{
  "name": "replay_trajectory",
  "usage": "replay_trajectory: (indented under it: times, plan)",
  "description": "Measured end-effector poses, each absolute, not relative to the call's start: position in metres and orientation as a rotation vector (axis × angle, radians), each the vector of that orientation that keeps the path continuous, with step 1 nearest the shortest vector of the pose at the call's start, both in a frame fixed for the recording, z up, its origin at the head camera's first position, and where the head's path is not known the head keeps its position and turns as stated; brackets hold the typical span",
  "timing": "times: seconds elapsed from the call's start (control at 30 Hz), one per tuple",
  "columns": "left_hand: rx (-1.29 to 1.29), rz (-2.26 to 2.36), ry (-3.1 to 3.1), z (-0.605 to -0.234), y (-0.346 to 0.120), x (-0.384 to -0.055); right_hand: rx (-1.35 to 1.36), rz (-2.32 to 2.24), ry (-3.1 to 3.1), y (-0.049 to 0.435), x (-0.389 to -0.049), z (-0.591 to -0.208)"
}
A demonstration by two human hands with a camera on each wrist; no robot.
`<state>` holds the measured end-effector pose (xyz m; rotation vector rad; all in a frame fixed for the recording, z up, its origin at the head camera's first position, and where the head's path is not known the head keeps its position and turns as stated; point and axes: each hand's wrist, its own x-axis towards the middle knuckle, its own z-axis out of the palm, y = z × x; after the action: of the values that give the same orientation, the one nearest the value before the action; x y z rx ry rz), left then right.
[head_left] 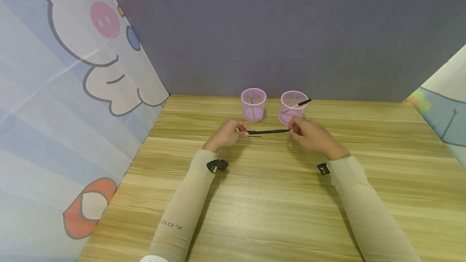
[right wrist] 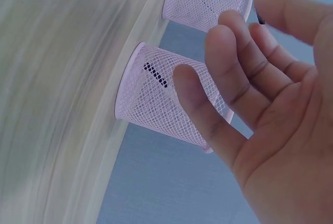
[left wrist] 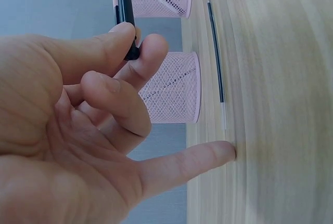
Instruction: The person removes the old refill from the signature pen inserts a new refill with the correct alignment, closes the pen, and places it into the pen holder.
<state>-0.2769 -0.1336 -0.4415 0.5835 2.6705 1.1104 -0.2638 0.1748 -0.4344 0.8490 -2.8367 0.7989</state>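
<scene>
Between the two hands, just above the table, a black pen (head_left: 269,132) lies nearly level. My left hand (head_left: 228,133) pinches its clip end between thumb and fingertip, while the little finger (left wrist: 203,160) reaches down to the tabletop. At the other end my right hand (head_left: 309,134) pinches the pen's tip with thumb and fingers; its other fingers (right wrist: 229,65) are bent loosely. Below the pen, a thin dark refill (left wrist: 216,52) with a clear end lies on the wood near the left hand.
Behind the hands stand two pink mesh cups. The left cup (head_left: 253,113) holds a thin dark stick (head_left: 252,106); in the right cup (head_left: 287,116) leans a pale pen with a black end (head_left: 305,102). A grey panel (head_left: 273,31) rises at the wooden table's (head_left: 255,205) back edge.
</scene>
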Motion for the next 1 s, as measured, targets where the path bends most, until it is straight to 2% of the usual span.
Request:
replay_trajectory:
  times: [1.0]
  plan:
    - [0.579, 1.091, 2.668, -0.4404, -0.1325, -0.2766, 0.905, 0.708, -2.835, 0.1718, -0.2655, -0.4362]
